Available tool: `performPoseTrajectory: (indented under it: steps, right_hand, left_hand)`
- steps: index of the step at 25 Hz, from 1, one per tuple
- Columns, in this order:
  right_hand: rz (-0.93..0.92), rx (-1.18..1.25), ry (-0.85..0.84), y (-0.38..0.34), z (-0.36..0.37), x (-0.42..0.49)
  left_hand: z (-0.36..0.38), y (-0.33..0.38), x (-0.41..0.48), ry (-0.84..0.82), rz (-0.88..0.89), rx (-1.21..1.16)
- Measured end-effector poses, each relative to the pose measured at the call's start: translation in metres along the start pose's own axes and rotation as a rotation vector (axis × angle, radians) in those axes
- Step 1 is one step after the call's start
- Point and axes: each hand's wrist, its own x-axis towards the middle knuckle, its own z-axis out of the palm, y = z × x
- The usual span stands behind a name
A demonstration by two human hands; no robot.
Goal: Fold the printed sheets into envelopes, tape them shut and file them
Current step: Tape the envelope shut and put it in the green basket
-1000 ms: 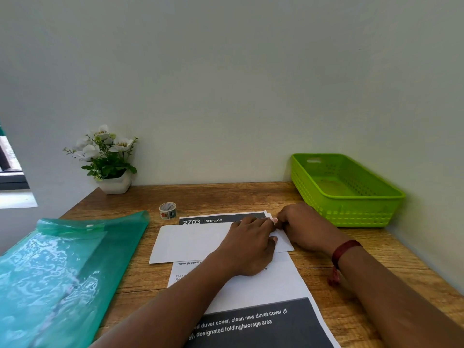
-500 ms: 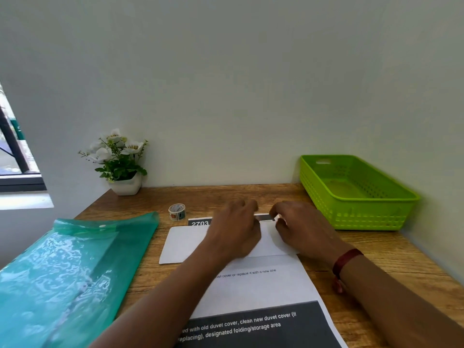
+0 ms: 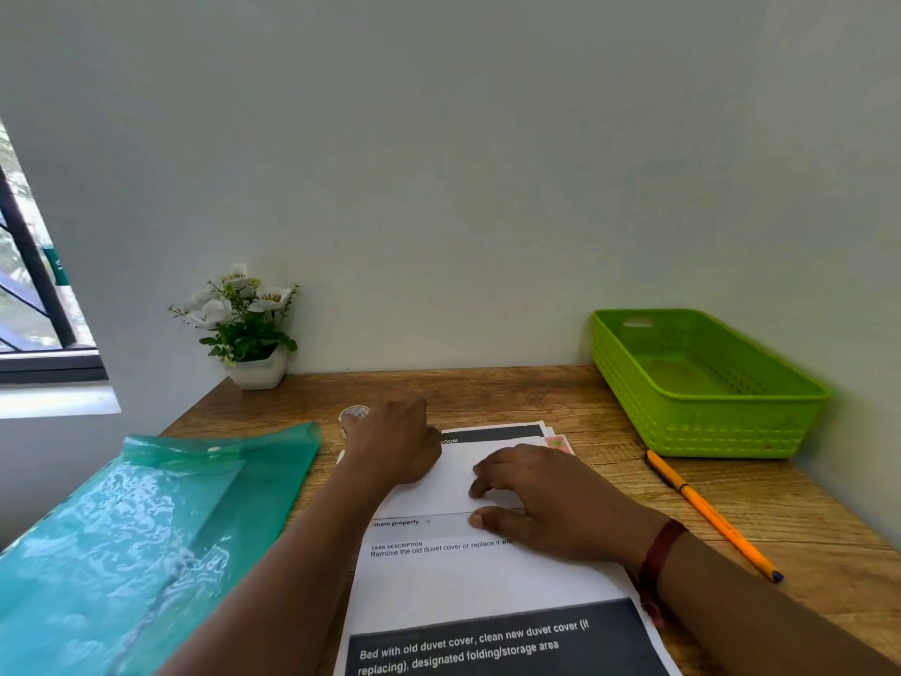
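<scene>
A folded white sheet (image 3: 453,473) lies across a stack of printed sheets (image 3: 487,583) on the wooden desk (image 3: 560,397). My right hand (image 3: 546,505) holds the folded sheet down, its fingers curled on top and its thumb at the near edge. A pink patch (image 3: 557,442) shows at the sheet's far right corner. My left hand (image 3: 395,446) lies over the sheet's left end, with its fingertips at a small tape roll (image 3: 352,416). The hand half hides the roll, and its fingers are out of sight.
A teal plastic folder (image 3: 146,529) covers the desk's left side. A green basket (image 3: 707,387) stands at the back right against the wall. An orange pen (image 3: 707,509) lies in front of it. A small potted plant (image 3: 248,329) sits at the back left.
My left hand has moved left off the fold to the tape roll. My right hand has slid nearer along the folded sheet. The view has shifted right, so the pen now shows.
</scene>
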Motion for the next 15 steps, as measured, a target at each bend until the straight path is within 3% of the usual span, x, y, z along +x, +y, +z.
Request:
performPoseTrajectory:
  steps: [7,15]
  right_hand:
    - [-0.008,0.020,0.010,0.001,0.001,0.000]
    - [-0.010,0.044,0.004,0.001,0.001,0.000]
  left_hand:
    - [-0.014,-0.002,0.000,0.004,0.008,0.002]
    - [-0.033,-0.025,0.003,-0.332,-0.006,-0.065]
